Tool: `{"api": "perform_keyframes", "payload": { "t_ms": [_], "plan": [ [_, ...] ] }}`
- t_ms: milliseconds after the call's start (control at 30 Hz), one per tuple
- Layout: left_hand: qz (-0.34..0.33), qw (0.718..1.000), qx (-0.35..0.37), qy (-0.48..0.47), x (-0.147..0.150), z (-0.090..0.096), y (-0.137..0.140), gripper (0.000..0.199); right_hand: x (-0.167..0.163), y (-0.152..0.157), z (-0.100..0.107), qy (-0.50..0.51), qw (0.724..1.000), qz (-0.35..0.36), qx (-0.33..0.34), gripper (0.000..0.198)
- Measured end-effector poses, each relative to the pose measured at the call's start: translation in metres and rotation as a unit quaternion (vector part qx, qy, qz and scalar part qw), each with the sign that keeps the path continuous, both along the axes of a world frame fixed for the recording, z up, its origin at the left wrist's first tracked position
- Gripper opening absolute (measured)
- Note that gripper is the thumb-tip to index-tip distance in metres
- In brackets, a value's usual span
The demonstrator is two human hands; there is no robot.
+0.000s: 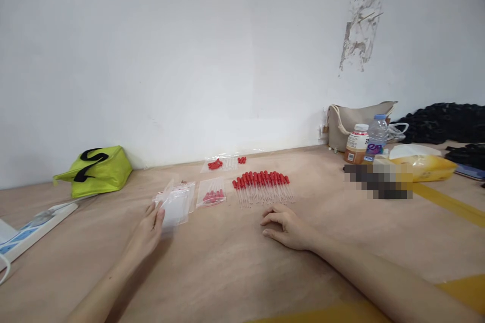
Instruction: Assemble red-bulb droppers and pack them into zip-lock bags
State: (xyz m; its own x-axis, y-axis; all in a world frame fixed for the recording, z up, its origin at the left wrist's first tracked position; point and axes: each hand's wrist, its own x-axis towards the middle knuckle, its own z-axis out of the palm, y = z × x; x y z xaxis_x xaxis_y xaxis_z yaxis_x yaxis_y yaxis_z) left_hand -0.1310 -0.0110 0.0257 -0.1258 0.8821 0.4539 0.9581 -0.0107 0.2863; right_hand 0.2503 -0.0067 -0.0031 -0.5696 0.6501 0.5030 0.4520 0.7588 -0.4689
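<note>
My left hand (pixel 150 226) pinches a clear zip bag at the edge of a stack of clear zip bags (pixel 175 204), thumb against fingers. My right hand (pixel 284 226) rests on the brown table covering with its fingers slightly curled and apart, holding nothing. Just beyond it lies a row of droppers (pixel 261 184), red bulbs pointing away from me and thin clear tubes towards me. Between the stack and the row lies a clear zip bag with several red-ended pieces (pixel 211 194). Behind it, another clear bag holds red pieces (pixel 215 164).
At left are a lime-green bag (pixel 100 171) and a white power strip (pixel 38 229). To the right stand a beige bag (pixel 337 126), a brown drink bottle (pixel 356 146), a water bottle (pixel 377 136) and a yellow tissue pack (pixel 428 167). A white wall (pixel 189 60) closes the back.
</note>
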Motion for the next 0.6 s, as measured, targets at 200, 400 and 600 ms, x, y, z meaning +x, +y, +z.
{"api": "perform_keyframes", "payload": {
  "t_ms": [200,400,600],
  "plan": [
    [-0.368,0.906,-0.160,0.132,0.071,0.040,-0.037,0.043,0.004,0.009,-0.004,0.036,0.994,-0.096,0.020,0.014],
    [-0.452,0.849,-0.219,0.163,0.114,0.015,-0.049,0.063,0.022,0.039,0.001,0.059,0.975,-0.214,0.014,0.018],
    [-0.449,0.869,-0.167,0.126,0.121,0.003,-0.041,0.055,0.022,0.099,0.033,0.012,0.942,-0.330,-0.066,0.021]
  ]
}}
